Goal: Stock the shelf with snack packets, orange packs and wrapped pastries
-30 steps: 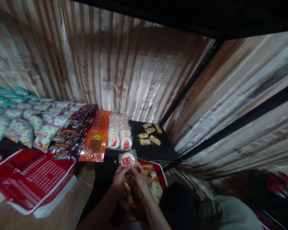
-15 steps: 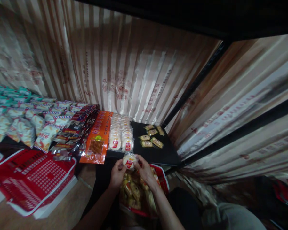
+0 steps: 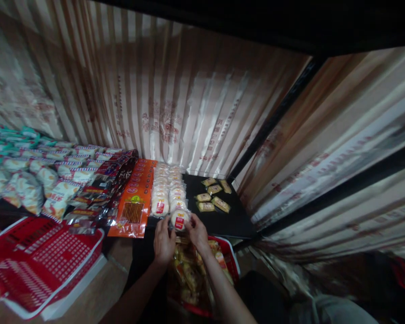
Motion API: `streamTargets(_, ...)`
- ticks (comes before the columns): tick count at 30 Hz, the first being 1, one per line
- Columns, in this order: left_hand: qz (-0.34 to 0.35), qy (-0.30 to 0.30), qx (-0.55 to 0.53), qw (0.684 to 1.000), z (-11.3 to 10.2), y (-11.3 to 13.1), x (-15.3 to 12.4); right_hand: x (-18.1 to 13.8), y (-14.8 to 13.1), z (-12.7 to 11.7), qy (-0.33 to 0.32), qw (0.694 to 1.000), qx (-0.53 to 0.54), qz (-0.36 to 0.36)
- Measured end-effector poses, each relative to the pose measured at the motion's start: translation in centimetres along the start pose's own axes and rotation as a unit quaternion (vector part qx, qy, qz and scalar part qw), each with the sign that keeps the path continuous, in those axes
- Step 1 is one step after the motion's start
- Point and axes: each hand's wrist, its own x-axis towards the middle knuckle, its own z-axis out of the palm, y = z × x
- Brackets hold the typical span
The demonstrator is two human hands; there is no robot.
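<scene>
A round white rice cracker in a clear wrapper with a red label (image 3: 180,220) lies tilted at the front end of the right-hand cracker row. My right hand (image 3: 198,235) pinches its right edge between thumb and fingers. At the pack's lower left is my left hand (image 3: 164,240), fingers stretched out and thumb apart; whether it still touches the wrapper is hard to see. Another row of wrapped crackers (image 3: 160,206) runs alongside on the left. Under my forearms, a red basket (image 3: 235,261) holds yellow wrapped snacks (image 3: 189,274).
Several small yellow packs (image 3: 207,206) lie on the black shelf (image 3: 234,225) to the right. Leftward are an orange snack bag (image 3: 131,211), dark packets (image 3: 97,191) and white snack bags (image 3: 59,198). Another red basket (image 3: 54,261) stands at lower left. A printed curtain (image 3: 168,90) hangs behind.
Both hands held the rice cracker above the basket; it has moved forward and up to the row's front end. My left fingers have straightened out, while the right keeps its pinch.
</scene>
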Motion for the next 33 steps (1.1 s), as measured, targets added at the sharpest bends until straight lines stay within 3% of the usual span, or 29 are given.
streamTargets(3, 0.051, -0.007, 0.047, 0.998, -0.1, -0.2, -0.2, 1.0, -0.2, 0.0, -0.015, 1.0, -0.008, -0.012)
streamTargets(6, 0.085, -0.029, 0.068, 0.994, 0.2, -0.5, -0.2, 1.7, -0.2, 0.3, 0.01, 1.0, -0.023, -0.013)
streamTargets(11, 0.095, -0.064, 0.078, 0.99, 0.6, -0.3, 0.1, 2.4, -0.3, 0.6, 0.04, 0.998, -0.055, -0.011)
streamTargets(21, 0.096, -0.065, 0.085, 0.99, 0.7, 0.5, 1.0, 3.6, 0.2, 1.2, 0.043, 0.998, -0.041, -0.027)
streamTargets(33, 0.155, -0.027, 0.113, 0.981, 1.5, -1.0, 0.9, 2.2, 1.3, 2.6, 0.1, 0.993, 0.0, -0.067)
